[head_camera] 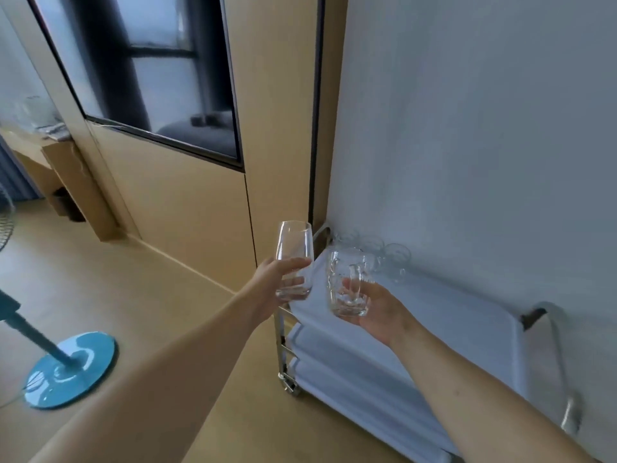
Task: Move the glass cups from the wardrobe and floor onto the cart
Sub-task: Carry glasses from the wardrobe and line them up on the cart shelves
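A single head-worn wide-angle camera looked forward and down from above both outstretched arms. The white-shelved metal cart [434, 315] sat close at four o'clock, the blue round fan base [71, 369] at eight o'clock.

- The left hand [277, 279] grips a tall clear glass [293, 259] upright near its base, beside the cart's left edge.
- The right hand [374, 307] holds a shorter glass cup [347, 285] above the cart's top shelf [450, 315].
- More glass cups [384, 252] stand at the shelf's far end against the white wall [484, 128].
- A blue fan base [71, 369] sits on the wooden floor [133, 295].
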Tool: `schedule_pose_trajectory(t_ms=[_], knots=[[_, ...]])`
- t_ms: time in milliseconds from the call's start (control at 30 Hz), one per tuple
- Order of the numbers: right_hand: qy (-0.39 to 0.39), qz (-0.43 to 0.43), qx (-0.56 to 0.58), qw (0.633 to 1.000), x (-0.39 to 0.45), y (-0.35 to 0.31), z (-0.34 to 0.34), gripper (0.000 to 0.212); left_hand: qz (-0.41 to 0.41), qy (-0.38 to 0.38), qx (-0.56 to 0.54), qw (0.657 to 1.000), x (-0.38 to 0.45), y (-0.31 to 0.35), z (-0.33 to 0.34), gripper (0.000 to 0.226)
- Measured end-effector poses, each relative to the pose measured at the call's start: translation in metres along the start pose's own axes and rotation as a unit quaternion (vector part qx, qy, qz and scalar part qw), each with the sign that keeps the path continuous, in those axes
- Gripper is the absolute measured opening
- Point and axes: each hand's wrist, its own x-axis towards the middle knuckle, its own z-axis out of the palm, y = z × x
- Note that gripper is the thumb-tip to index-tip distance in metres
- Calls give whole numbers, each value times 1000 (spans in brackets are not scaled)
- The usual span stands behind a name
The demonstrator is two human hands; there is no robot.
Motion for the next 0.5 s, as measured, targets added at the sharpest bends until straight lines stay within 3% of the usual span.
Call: schedule_pose_trajectory(t_ms=[100,233,367,500], knots=[[39,-6,26,999,0,-4,-25,60,-20,-25,9,999,26,-7,20,75],[37,-17,34,999,10,-13,-59,38,-22,-38,45,998,65,-16,49,83],[58,-21,35,998,30,-22,-99,54,-27,-53,83,995,108,-25,78,97],[72,-20,50,996,55,-25,-141,39,-46,-54,130,989,151,-42,104,97]])
